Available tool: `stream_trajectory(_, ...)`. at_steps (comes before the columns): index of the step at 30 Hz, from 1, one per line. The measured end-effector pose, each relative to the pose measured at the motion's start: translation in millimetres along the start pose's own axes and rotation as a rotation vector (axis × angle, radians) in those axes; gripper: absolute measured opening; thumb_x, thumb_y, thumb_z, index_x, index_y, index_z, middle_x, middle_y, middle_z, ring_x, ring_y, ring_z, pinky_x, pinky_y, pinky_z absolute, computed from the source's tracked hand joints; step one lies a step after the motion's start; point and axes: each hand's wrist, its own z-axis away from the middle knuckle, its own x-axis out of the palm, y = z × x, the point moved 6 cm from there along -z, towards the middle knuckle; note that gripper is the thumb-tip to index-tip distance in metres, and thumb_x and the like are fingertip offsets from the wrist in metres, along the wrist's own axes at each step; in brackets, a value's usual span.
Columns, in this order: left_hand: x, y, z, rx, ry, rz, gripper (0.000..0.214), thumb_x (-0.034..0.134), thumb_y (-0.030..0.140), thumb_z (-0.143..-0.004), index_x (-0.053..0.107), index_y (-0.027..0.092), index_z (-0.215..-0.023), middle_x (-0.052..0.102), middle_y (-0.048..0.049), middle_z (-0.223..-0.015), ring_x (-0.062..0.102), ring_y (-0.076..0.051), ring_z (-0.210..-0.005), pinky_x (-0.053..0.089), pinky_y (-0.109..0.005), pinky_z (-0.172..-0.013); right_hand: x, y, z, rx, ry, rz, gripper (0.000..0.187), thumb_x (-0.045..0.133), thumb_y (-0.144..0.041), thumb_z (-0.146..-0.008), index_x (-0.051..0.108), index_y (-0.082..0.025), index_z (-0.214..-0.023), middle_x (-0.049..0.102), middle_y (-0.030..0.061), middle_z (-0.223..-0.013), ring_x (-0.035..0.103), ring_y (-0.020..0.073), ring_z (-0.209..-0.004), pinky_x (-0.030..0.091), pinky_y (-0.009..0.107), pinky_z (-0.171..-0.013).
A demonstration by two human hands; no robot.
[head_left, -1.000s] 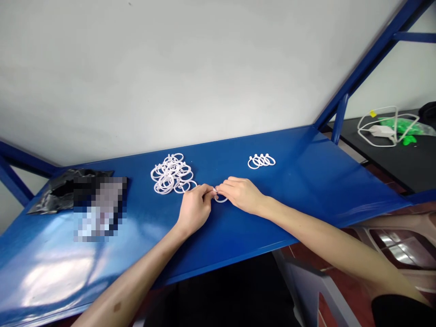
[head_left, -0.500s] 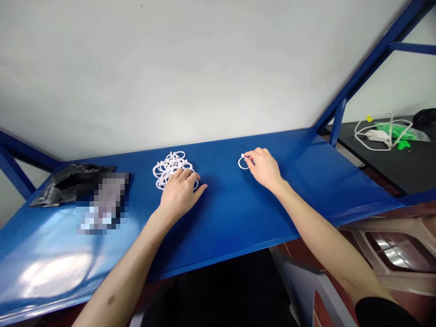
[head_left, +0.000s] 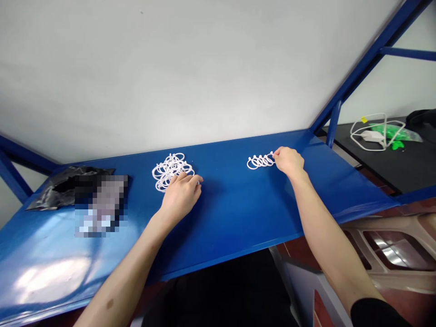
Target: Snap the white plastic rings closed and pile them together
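Both forearms are bare back from the fingers. Far behind the fingers of the right hand (head_left: pixel 288 162), a black sleeve (head_left: pixel 378 313) begins. Well behind those of the left hand (head_left: pixel 180 195), the forearm carries a small oval mark (head_left: pixel 109 303).

- Left grip (head_left: pixel 180 195) lies palm down on the blue shelf (head_left: pixel 231 213), fingers loose over the 5 o'clock edge of the pile of white plastic rings (head_left: pixel 168 167).
- Right grip (head_left: pixel 288 161), fingers curled, pinches the 3 o'clock end of the row of white rings (head_left: pixel 259 161).
- Black bag (head_left: pixel 64 184) lies at 9 o'clock of the pile.
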Motion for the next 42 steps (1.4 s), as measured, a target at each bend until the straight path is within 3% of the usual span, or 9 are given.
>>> stream_trajectory(10,-9.4,13,-1,0.037,0.075,0.004,0.022,0.047,0.021,-0.099,0.067,0.019,-0.107,0.075,-0.0064,-0.090,0.065,-0.025,-0.087,0.043,-0.039,-0.079,3,-9,5,-0.041,-0.020,0.009,0.023,0.057,-0.030,-0.097,0.077,-0.022,-0.107,0.075,0.0139,-0.112,0.070,0.0278,-0.104,0.051,0.038,-0.086)
stream_trajectory(15,-8.3,16,0,0.090,0.084,0.044,0.022,0.045,0.022,-0.102,0.066,0.019,-0.107,0.075,-0.0061,-0.095,0.064,-0.023,-0.086,0.044,-0.038,-0.080,4,-9,5,-0.054,-0.027,0.024,0.023,0.056,-0.023,-0.095,0.077,-0.024,-0.104,0.075,0.0124,-0.112,0.070,0.0287,-0.103,0.051,0.038,-0.084)
stream_trajectory(21,-7.9,20,1,0.115,0.093,0.081,0.023,0.045,0.024,-0.102,0.068,0.020,-0.106,0.073,-0.0075,-0.094,0.061,-0.024,-0.087,0.047,-0.038,-0.079,1,-15,5,-0.115,0.098,-0.073,0.022,0.057,-0.027,-0.096,0.075,-0.022,-0.106,0.075,0.0112,-0.111,0.069,0.0263,-0.101,0.051,0.035,-0.083)
stream_trajectory(26,-5.0,25,1,0.170,0.070,0.112,0.025,0.044,0.020,-0.102,0.067,0.020,-0.109,0.072,-0.0072,-0.095,0.059,-0.023,-0.088,0.049,-0.037,-0.080,6,-20,5,-0.162,0.092,-0.150,0.020,0.057,-0.027,-0.095,0.075,-0.024,-0.103,0.076,0.0062,-0.105,0.069,0.0239,-0.098,0.050,0.033,-0.082)
stream_trajectory(31,-4.1,28,2,0.212,0.072,0.142,0.024,0.044,0.017,-0.101,0.065,0.020,-0.113,0.072,-0.0062,-0.095,0.060,-0.022,-0.087,0.051,-0.035,-0.081,-3,-24,11,-0.219,0.200,-0.120,0.027,0.050,-0.027,-0.098,0.075,-0.019,-0.103,0.073,0.0119,-0.108,0.064,0.0278,-0.102,0.048,0.037,-0.085)
stream_trajectory(36,-10.0,34,3,0.214,0.116,0.206,0.024,0.045,0.018,-0.102,0.067,0.021,-0.110,0.072,-0.0061,-0.096,0.062,-0.020,-0.088,0.054,-0.035,-0.082,-15,-52,38,-0.462,0.344,-0.290,0.025,0.051,-0.028,-0.099,0.073,-0.019,-0.096,0.072,0.0113,-0.100,0.060,0.0282,-0.102,0.047,0.040,-0.091)
stream_trajectory(38,-14.1,36,4,0.225,0.155,0.242,0.024,0.046,0.018,-0.101,0.068,0.023,-0.110,0.073,-0.0059,-0.100,0.063,-0.019,-0.090,0.054,-0.035,-0.085,-10,-74,60,-0.634,0.254,-0.464,0.024,0.053,-0.032,-0.099,0.073,-0.020,-0.092,0.073,0.0078,-0.095,0.063,0.0240,-0.095,0.048,0.037,-0.089)
stream_trajectory(40,-17.2,37,5,0.239,0.184,0.269,0.024,0.047,0.018,-0.101,0.069,0.024,-0.109,0.074,-0.0054,-0.104,0.064,-0.019,-0.091,0.054,-0.035,-0.087,5,-98,87,-0.787,-0.010,-0.696,0.025,0.054,-0.038,-0.100,0.072,-0.021,-0.096,0.075,0.0048,-0.095,0.067,0.0195,-0.086,0.052,0.032,-0.080)
stream_trajectory(42,-17.5,38,5,0.252,0.186,0.275,0.023,0.048,0.018,-0.101,0.070,0.025,-0.108,0.075,-0.0046,-0.106,0.064,-0.018,-0.091,0.054,-0.034,-0.087,19,-117,113,-0.850,-0.232,-0.860,0.026,0.054,-0.042,-0.100,0.070,-0.021,-0.103,0.076,0.0033,-0.097,0.070,0.0172,-0.085,0.053,0.029,-0.077)
